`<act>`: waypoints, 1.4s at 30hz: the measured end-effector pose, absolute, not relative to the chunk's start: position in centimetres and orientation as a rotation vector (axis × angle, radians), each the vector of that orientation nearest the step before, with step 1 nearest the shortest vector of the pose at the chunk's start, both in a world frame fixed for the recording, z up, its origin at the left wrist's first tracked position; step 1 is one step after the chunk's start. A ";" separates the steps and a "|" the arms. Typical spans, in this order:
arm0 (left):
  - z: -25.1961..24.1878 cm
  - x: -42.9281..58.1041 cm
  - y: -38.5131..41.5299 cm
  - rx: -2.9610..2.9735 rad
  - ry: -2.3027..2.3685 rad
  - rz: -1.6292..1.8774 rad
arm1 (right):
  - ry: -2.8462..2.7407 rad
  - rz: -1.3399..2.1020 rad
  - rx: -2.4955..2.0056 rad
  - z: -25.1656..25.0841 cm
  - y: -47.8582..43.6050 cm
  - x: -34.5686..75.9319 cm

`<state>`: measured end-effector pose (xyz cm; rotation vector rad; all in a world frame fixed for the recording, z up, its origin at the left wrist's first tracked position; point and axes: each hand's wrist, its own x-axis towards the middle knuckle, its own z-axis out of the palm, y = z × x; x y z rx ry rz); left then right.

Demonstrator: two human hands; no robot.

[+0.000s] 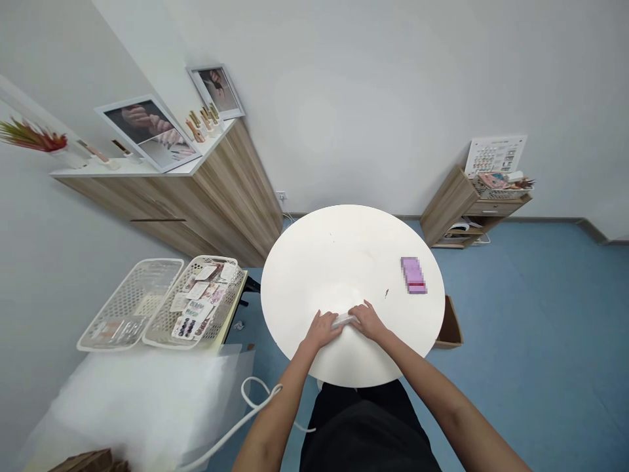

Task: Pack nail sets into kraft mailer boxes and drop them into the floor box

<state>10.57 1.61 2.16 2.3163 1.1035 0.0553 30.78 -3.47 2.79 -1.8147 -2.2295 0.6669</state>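
Note:
Near the front part of a round white table [304, 262], a small, narrow white folded piece [344, 320] lies between my two hands. It could be tissue or cloth; the material is too small to tell. My left hand [323, 329] is closed on its left end. The right end is gripped by my right hand [368, 320], fingers curled over it. A dark reddish mark [386, 293] shows on the tabletop to the right of my hands. Farther right lies a purple rectangular item [413, 275], blurred by pixelation.
Two white perforated baskets, one with packets [196, 314], stand at the left beside a frosted plastic sheet [142, 400]. A white cable [255, 408] loops near my left arm. A wooden cabinet [236, 183] stands back left, a small shelf unit [445, 210] back right, a cardboard box [451, 324] below the table.

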 end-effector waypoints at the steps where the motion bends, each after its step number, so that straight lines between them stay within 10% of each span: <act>1: 2.4 10.5 2.1 2.277 1.138 0.047 | -2.195 0.683 -1.831 2.9 -2.9 30.9; 20: 0.9 6.9 2.4 2.140 1.807 0.110 | -2.098 0.677 -2.045 -0.8 5.3 30.2; 42: -2.5 12.2 -1.3 2.597 1.271 0.007 | -1.127 0.723 -2.269 -1.9 -0.2 28.4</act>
